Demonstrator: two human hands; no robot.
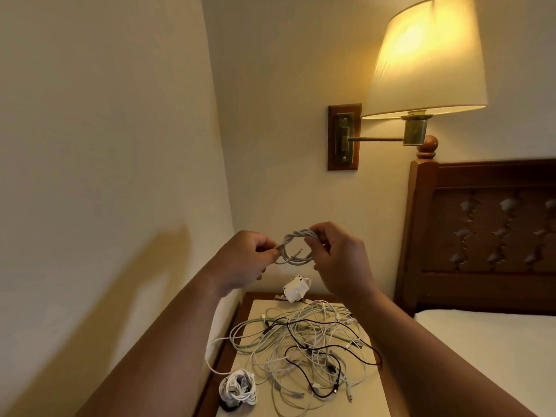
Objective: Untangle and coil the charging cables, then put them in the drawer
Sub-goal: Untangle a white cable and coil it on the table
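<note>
A small coil of grey-white cable is held up in the air between both hands, above the nightstand. My left hand pinches its left side, and my right hand grips its right side with curled fingers. Below, a tangle of white, pale green and black cables lies spread over the nightstand top. A coiled white cable sits at the near left of the top. No drawer is in view.
A white power adapter stands at the back of the nightstand. The wall runs close along the left. A lit wall lamp hangs on the right, above a dark wooden headboard and a white mattress.
</note>
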